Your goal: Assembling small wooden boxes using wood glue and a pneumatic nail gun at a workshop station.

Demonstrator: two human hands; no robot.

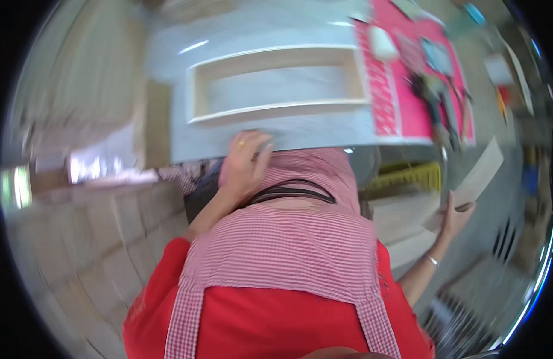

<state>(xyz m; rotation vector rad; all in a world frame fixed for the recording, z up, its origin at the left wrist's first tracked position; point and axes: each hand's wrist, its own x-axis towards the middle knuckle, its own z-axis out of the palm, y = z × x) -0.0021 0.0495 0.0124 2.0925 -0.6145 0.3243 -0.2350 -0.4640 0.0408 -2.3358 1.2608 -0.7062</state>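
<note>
My right hand (455,220) is out to my right side, away from my body, and it grips a thin pale board (481,169). The board sticks out of my hand on a slant, with its long end up and to the right. My right arm goes out from my side, with a shiny band (432,260) on the wrist. My left hand (246,160) is in front of my tummy, just at the near edge of the bench (196,140). That arm is bent, the fingers are curled, and a ring (242,143) is on one of them. It is blurry there, so I can't tell if those fingers hold anything. Past my left hand, a long wooden frame (270,110) lies flat on the gray bench top. To the right of the frame is a pink sheet (387,113), with a white thing (383,45) and some dark tools (431,102) on it. Lower down, near my right hand, is a yellow crate (431,176).
</note>
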